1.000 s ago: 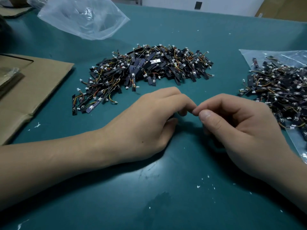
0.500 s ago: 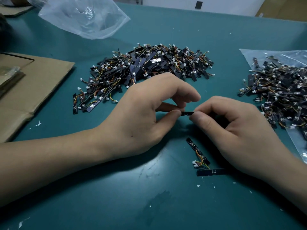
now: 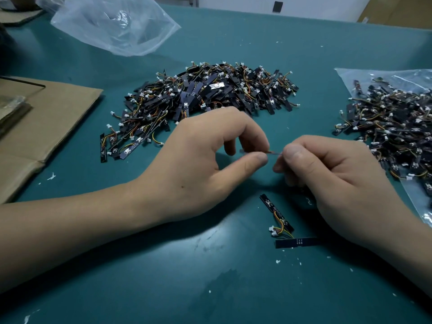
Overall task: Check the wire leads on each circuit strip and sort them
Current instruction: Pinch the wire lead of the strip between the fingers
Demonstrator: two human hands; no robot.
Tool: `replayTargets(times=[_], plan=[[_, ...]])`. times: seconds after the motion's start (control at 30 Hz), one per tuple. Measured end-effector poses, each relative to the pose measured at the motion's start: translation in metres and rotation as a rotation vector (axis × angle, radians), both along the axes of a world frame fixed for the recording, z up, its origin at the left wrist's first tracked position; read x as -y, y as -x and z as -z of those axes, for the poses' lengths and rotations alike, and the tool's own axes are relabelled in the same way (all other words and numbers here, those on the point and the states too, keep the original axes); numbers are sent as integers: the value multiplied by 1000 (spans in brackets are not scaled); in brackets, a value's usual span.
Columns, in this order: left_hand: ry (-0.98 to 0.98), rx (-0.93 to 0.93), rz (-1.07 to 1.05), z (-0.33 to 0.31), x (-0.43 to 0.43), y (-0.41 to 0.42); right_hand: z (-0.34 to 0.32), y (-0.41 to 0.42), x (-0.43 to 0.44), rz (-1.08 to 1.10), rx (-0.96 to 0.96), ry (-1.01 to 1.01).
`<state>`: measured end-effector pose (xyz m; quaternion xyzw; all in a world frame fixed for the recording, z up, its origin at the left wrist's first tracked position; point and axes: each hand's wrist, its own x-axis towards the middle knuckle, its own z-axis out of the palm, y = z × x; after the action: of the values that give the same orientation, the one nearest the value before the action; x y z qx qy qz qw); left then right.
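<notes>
My left hand and my right hand meet above the middle of the teal table. Between their thumbs and forefingers they pinch the thin wire lead of one circuit strip; the strip itself is mostly hidden in my right hand. Two black circuit strips with coloured wires and white connectors lie on the table just below my right hand. A big heap of strips lies beyond my hands. Another heap lies on a clear plastic bag at the right.
A crumpled clear plastic bag lies at the far left. Flattened brown cardboard covers the table's left edge. Small white scraps dot the table surface near me.
My hands lifted apart from the table, uncovering two strips beneath my right hand. The piece pinched between them changed from a dark strip end to a thin wire.
</notes>
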<state>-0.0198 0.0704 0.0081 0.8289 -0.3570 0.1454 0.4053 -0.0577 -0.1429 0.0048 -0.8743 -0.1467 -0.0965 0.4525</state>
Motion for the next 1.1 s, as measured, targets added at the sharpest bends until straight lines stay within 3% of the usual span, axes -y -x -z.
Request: replayTargets(times=[0.17,1.1], plan=[[2,-209,22,0,0,-1,-1,2,3,-38,15,-33],[6,-228,77,-2,-1,0,-1,3,2,-103,-18,-12]])
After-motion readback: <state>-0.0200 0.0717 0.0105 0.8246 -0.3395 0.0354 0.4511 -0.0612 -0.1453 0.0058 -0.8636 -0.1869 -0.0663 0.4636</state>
